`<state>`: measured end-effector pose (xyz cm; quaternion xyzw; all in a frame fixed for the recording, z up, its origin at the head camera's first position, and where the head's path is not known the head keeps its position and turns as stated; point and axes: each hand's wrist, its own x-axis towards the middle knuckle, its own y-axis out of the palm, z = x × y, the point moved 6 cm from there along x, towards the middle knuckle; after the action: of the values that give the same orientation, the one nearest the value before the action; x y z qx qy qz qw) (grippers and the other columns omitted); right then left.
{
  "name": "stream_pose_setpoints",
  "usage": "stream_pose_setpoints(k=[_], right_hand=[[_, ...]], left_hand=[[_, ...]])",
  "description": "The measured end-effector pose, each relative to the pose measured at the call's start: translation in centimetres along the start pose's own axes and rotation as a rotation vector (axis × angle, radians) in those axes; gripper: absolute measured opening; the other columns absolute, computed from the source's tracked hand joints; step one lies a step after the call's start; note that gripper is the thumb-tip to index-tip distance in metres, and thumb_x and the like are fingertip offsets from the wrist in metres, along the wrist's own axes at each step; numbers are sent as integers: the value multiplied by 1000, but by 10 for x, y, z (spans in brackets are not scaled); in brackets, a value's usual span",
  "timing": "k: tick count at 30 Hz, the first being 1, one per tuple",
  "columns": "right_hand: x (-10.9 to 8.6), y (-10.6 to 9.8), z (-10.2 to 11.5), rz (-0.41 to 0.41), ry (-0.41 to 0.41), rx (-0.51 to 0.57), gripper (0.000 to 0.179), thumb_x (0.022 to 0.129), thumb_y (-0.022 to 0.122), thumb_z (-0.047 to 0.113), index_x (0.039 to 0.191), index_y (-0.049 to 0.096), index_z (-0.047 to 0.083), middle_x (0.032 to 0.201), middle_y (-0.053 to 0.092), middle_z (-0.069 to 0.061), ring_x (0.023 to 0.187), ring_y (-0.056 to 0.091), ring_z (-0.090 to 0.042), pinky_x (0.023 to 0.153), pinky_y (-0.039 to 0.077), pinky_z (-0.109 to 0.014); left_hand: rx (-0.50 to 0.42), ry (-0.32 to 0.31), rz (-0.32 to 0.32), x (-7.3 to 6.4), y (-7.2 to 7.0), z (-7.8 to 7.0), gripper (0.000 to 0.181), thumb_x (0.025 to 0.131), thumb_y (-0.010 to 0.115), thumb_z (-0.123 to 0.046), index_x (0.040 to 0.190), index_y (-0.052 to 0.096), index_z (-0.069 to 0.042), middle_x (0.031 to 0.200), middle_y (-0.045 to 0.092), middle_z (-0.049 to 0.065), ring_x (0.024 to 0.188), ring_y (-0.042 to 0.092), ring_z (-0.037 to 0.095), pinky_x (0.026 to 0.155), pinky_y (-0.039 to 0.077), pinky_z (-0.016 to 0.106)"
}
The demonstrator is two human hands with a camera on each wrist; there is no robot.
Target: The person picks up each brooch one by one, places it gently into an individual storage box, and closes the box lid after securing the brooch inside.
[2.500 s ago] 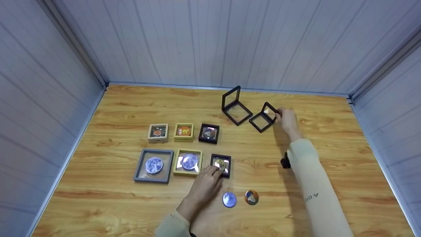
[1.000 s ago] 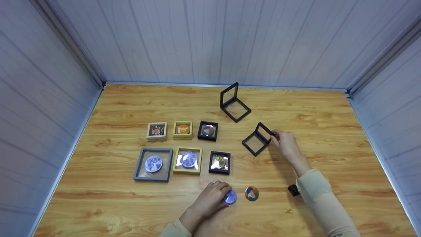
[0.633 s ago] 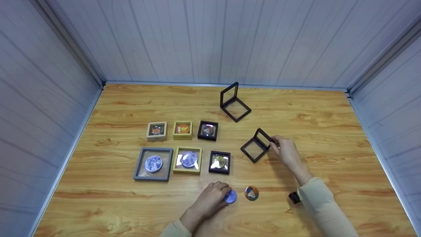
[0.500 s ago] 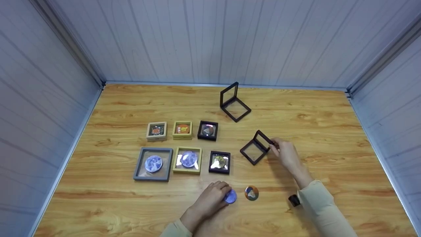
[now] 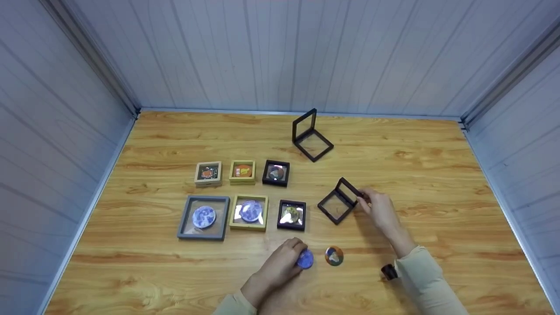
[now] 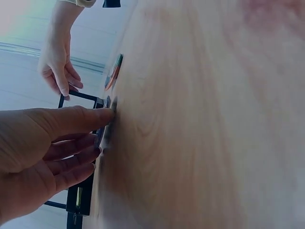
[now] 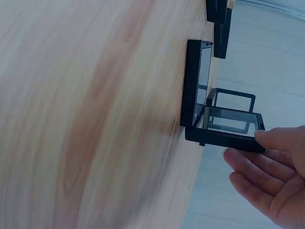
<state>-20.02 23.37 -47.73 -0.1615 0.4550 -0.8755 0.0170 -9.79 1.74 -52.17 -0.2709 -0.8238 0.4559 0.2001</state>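
Note:
My left hand (image 5: 280,264) pinches a round blue badge (image 5: 306,259) by its edge, thumb on one side and fingers on the other, low at the tabletop. Just right of it an orange and green badge (image 5: 334,255) lies on the wood. My right hand (image 5: 381,211) holds the upper edge of the raised lid of a small black display frame (image 5: 337,209) between thumb and fingers. In the right wrist view that right hand (image 7: 276,167) grips the lid's corner, and the frame's other half stays near the table. Clear film fills both halves.
Behind, a larger black frame (image 5: 314,146) stands unfolded. To the left are two rows of closed frames with badges inside, among them a grey frame (image 5: 181,218), a yellow frame (image 5: 249,226) and a black frame (image 5: 292,228). A small black object (image 5: 388,272) lies by the right sleeve.
My right hand has drawn the small black frame toward the front and slightly left. My left hand has gone from the closed black frame to the blue badge and now holds it.

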Motion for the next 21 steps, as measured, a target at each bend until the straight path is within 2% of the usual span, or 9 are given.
stream_pose_setpoints(k=[12,21], right_hand=[[0,-1,-2,20,37,19,13,79,60,-2,91,62,-8,78,64,-16,71,61,-26,65,50,-38],[-1,1,-1,5,41,44,14,79,60,-3,91,62,-10,76,64,-16,69,61,-26,63,51,-38]], left_hand=[[-24,-40,-162,24,-21,-5,37,74,68,-7,107,55,4,105,52,11,100,50,21,89,40,27],[8,-69,-226,56,-25,-11,39,72,69,-7,108,56,4,105,52,11,100,50,22,90,39,30]])
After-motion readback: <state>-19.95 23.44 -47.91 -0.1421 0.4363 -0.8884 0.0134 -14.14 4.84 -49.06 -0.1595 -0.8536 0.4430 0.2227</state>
